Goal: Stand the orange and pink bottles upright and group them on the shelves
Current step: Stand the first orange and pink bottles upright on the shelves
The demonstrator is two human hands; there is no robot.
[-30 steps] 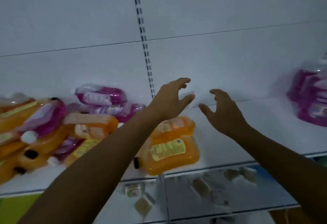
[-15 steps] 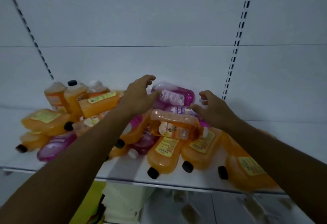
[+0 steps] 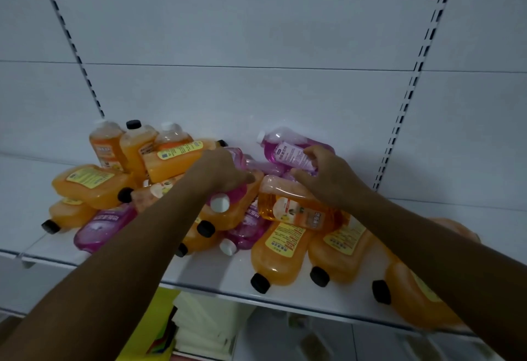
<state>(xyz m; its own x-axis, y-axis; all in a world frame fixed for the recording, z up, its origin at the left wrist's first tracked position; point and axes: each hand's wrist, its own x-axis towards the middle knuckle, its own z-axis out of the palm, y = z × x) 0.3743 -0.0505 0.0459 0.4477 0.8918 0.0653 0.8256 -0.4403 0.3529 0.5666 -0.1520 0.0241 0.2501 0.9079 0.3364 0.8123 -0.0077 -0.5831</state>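
A heap of orange and pink bottles lies on the white shelf (image 3: 216, 272). Three orange bottles (image 3: 137, 149) stand upright at the back left; the others lie on their sides. My left hand (image 3: 221, 171) grips a pink bottle (image 3: 233, 192) with a white cap in the middle of the heap. My right hand (image 3: 328, 178) curls round another pink bottle (image 3: 288, 151) lying on top at the back. Below that hand lies a clear orange bottle (image 3: 293, 204). Large orange bottles (image 3: 281, 249) with black caps lie toward the shelf's front edge.
White back panels with slotted uprights (image 3: 410, 87) rise behind the shelf. The shelf surface to the right of the heap is bare. Below the shelf are yellow and cream stacked goods (image 3: 199, 329). A pink bottle (image 3: 105, 226) lies at the front left.
The view turned left onto the heap. Both hands moved from open in the air down onto the pile, each closing on a pink bottle.
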